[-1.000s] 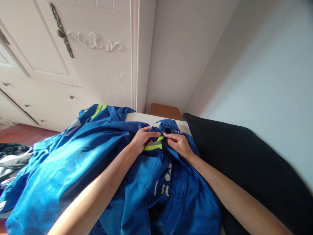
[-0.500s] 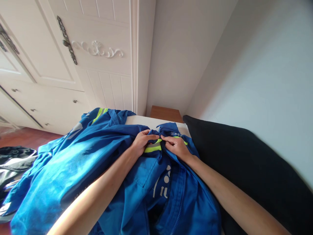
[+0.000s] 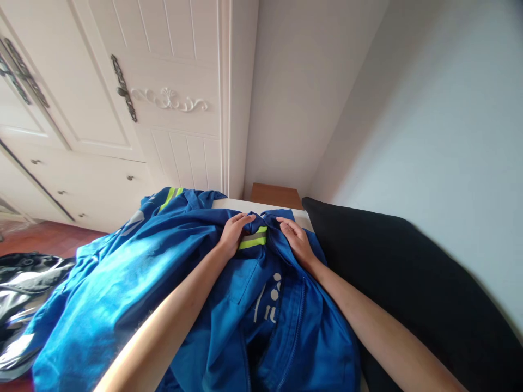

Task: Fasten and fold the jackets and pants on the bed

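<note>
A blue work jacket point(image 3: 229, 326) with a yellow-green and grey reflective strip point(image 3: 254, 238), white print and a zip lies spread in front of me. Near its collar, my left hand point(image 3: 236, 231) pinches a fold of the blue cloth between thumb and fingers. To the right, my right hand point(image 3: 295, 237) rests at the other collar edge, thumb and forefinger apart, its fingers against the cloth. The two hands are a short way from each other, with the collar cloth between them.
White wardrobe doors point(image 3: 171, 71) stand behind at the left. A black padded backrest point(image 3: 388, 272) curves along the right. A brown wooden surface point(image 3: 275, 195) shows in the corner. A grey and black bag-like item point(image 3: 28, 294) lies at the far left on the reddish floor point(image 3: 53, 237).
My hands have moved apart, having been almost touching at the collar. My right fingers have opened from a pinch. The view has tilted slightly up.
</note>
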`<state>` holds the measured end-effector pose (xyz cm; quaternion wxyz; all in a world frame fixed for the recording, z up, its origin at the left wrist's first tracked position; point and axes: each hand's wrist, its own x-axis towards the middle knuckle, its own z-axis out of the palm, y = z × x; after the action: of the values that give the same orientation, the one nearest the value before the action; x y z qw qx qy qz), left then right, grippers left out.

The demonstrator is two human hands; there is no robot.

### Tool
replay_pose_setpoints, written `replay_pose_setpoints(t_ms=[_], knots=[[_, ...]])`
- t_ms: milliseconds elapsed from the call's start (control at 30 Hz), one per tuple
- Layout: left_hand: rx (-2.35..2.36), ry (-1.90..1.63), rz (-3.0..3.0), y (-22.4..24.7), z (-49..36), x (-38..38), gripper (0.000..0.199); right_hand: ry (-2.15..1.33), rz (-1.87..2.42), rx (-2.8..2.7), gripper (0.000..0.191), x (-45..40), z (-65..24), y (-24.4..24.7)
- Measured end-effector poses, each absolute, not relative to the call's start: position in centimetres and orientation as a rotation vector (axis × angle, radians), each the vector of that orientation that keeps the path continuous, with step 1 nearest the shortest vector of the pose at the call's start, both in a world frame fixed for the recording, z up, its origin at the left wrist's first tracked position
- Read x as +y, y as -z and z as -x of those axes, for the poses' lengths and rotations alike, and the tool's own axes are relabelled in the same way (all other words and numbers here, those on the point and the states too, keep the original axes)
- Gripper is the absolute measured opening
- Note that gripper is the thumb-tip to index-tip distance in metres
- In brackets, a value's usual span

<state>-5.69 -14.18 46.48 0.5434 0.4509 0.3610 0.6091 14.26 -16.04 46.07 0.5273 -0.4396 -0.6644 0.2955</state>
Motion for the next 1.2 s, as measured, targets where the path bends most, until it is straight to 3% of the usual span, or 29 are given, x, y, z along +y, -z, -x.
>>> replay_pose_setpoints(t_ms=[200,467,633,800,967,1100,1200], knots=[[1.017,-1.643,-1.335,-45.5,6.1,-13.2,0.034,-0.772,1.048,-1.594,0.047,-14.7,-14.5,-44.9],[1.152,-1.622,-1.643,-46.8,8.6,-15.3,0.042,-0.392,1.080,-1.825,0.042,-16.9,-16.5,-47.0],[1.353,-1.484,-2.419,-49.6,14.9,-19.1,0.041,-0.231,1.254,-2.027,0.050,-22.9,-21.6,-49.7],[1.664,-1.294,-2.833,-50.2,21.2,-22.5,0.041,-0.529,1.389,-1.994,0.049,-31.7,-25.8,-50.2],[1.401,-1.176,-2.954,-47.4,16.9,-29.8,0.034,-0.998,1.475,-1.808,0.052,-39.0,-26.3,-47.6],[1.628,-0.934,-2.942,-44.0,10.2,-34.4,0.035,-1.047,1.447,-1.756,0.037,-42.1,-23.7,-45.0],[1.865,-0.975,-2.705,-42.4,8.2,-34.5,0.026,-0.904,1.438,-1.809,0.031,-43.3,-21.3,-43.1]])
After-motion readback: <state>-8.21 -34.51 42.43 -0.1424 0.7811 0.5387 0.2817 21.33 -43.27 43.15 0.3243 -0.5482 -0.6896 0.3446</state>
